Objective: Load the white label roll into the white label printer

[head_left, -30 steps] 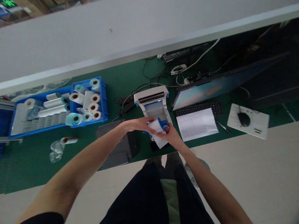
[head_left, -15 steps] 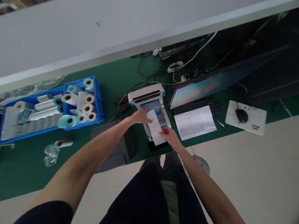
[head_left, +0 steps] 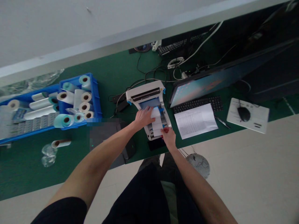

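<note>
A white label printer point(head_left: 145, 89) stands on the bench in front of me with its lid up. Over its inside lies a strip of blank white labels point(head_left: 157, 126). My left hand point(head_left: 144, 118) holds the upper part of the strip from the left, thumb across the paper; its other fingers partly cover what lies beneath. At the strip's lower right corner, my right hand point(head_left: 169, 137) pinches the paper edge near the printer's front. Blue parts point(head_left: 161, 109) show inside the printer beside the strip.
Blue bins point(head_left: 95, 101) with several label rolls stand left. A dark machine point(head_left: 105, 133) sits left of the printer. On the right are a monitor point(head_left: 201, 85), keyboard point(head_left: 216, 102), printed sheet point(head_left: 196, 121), pen point(head_left: 222, 122) and mouse point(head_left: 244, 114). A shelf edge point(head_left: 105, 46) crosses above.
The label strip's lower end, which hung past the printer's front, now lies back within the printer. My left hand has shifted slightly right over the paper; my right hand still pinches its edge.
</note>
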### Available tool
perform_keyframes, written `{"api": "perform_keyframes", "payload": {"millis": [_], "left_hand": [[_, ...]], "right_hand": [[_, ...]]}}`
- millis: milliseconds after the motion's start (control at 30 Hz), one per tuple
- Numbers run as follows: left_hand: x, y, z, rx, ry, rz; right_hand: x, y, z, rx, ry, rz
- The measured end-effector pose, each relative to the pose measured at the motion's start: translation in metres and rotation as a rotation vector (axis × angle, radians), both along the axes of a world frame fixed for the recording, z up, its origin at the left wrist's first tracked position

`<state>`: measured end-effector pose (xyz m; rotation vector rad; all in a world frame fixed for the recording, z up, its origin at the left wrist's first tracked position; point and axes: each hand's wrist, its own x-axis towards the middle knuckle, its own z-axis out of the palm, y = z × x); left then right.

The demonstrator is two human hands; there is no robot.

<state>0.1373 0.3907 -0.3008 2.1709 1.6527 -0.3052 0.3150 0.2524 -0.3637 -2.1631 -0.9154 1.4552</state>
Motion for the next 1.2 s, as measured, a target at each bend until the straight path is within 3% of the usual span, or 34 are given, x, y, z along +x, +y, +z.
{"api": "perform_keyframes", "payload": {"millis": [267, 667, 900, 1200], "left_hand": [[-0.003, 0.006, -0.009, -0.012, 0.002, 0.001], [-0.007, 0.0, 0.002, 0.127, -0.047, 0.061], [-0.007, -0.004, -0.011, 0.192, -0.08, 0.149], [-0.031, -0.011, -0.02, 0.213, -0.121, 0.122]], "right_hand": [[0.004, -0.002, 0.007, 0.005, -0.237, 0.1], [-0.003, 0.009, 0.015, 0.042, -0.346, 0.223], [-0.005, 0.022, 0.019, 0.181, -0.387, 0.231], [-0.009, 0.017, 0.013, 0.203, -0.35, 0.265]]}}
